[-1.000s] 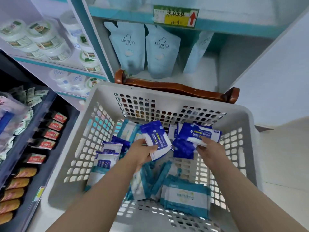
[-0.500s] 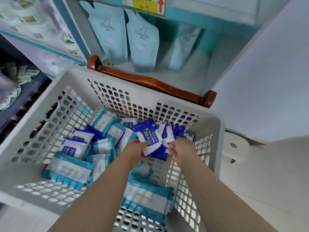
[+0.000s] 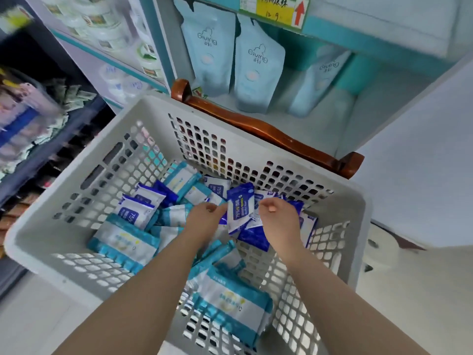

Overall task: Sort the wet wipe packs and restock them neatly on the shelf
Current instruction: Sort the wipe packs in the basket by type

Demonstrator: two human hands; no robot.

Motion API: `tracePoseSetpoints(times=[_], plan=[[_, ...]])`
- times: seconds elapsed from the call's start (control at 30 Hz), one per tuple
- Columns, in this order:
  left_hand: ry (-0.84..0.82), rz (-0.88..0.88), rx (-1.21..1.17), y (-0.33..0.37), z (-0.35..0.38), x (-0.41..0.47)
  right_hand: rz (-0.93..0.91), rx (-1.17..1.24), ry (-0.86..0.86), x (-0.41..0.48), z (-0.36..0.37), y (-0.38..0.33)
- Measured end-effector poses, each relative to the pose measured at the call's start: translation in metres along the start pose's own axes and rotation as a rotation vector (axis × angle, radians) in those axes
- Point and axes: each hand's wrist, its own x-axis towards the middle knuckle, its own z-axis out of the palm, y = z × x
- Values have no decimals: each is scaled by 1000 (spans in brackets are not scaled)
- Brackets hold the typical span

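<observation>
Left side: teal packs (image 3: 122,242) lie loose in the white basket (image 3: 64,242), untouched. Centre: the left hand (image 3: 204,220) pinches one dark blue pack (image 3: 240,206) by its edge, held upright over the far right part of the basket. The right hand (image 3: 280,222), just beside it, has its fingers curled on a bunch of blue packs (image 3: 252,239). A second ago the hands were apart, each with its own packs; they have now met. Judgement: the blue packs are being gathered into one stack, apart from the teal. The far shelf (image 3: 320,129), behind the pouches (image 3: 258,65), has received none yet.
</observation>
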Motion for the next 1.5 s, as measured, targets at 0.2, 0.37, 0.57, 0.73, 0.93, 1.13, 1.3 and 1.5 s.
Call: tracePoseSetpoints(times=[0.2,0.37,0.57,0.73,0.93,1.13,1.3,1.5], plan=[[256,92,288,-16,-98,-6,-211,-129,-236,10,49,-43],[252,-85,348,-48,-147,15,-294,-197,-430,25,107,-70],[177,-103,512,-45,-162,30,-176,-146,-643,42,153,-82],[205,-101,561,-48,-165,33,-111,-77,-688,50,175,-84],[207,-156,615,-51,-159,41,-8,-11,-694,53,197,-84],[148,-73,512,-59,-153,46,118,85,-688,68,179,-82],[42,-59,493,-61,-145,49,297,312,-744,77,153,-77],[69,87,344,-51,-146,48,269,315,-781,76,139,-69]])
